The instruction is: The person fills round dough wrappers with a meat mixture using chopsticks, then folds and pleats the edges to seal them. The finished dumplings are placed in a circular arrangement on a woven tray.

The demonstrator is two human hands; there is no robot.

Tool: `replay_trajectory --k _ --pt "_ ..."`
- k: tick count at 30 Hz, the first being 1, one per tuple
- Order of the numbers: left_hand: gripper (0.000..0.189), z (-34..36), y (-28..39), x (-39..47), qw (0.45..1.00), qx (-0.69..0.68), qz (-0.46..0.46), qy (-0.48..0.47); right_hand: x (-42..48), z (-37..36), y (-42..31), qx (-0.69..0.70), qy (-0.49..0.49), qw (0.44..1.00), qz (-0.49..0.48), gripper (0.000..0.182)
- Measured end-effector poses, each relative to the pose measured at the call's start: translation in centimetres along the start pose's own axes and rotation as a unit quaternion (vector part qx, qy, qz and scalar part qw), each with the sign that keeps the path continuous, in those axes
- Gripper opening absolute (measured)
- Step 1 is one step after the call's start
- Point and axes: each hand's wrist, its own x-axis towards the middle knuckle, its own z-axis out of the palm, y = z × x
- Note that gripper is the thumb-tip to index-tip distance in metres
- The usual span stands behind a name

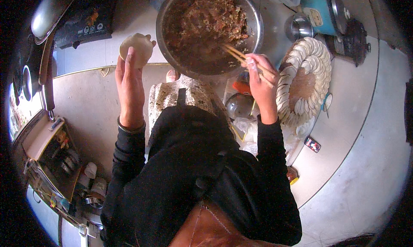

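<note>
A round, pale dumpling wrapper (142, 50) rests in my left hand (130, 76), the thumb lying across its face. My right hand (259, 76) grips a pair of wooden chopsticks (237, 54). Their tips reach into a large metal bowl (164, 50), at the lower edge of the minced filling (216, 18). The filling is heaped at the far side and spread thinner toward me. Right of my right hand, folded dumplings (324, 60) stand in rings on a round woven tray (301, 85), whose middle shows bare.
At the far right are a small metal bowl (300, 27), a blue rice cooker (322, 13) and a dark pot (350, 44). A phone (312, 144) lies on the right counter. Pans (27, 81) hang at left, above a shelf with jars (98, 187). A black appliance (84, 24) stands back left.
</note>
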Motion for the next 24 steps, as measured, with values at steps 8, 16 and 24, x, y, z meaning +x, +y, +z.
replay_trajectory --k 8,16,24 --pt "0.046 -0.5 0.1 0.0 0.999 -0.029 -0.027 -0.014 -2.9 4.5 0.3 0.035 -0.005 0.998 -0.05 0.016" --pt "0.047 -0.8 0.1 -0.3 0.999 -0.02 -0.028 0.0 -3.9 4.2 -1.9 0.139 -0.015 0.99 0.005 0.013" --pt "0.046 -1.0 -0.5 -0.8 0.999 -0.025 -0.045 0.009 -2.5 6.6 0.4 0.1 -0.004 0.994 -0.05 0.011"
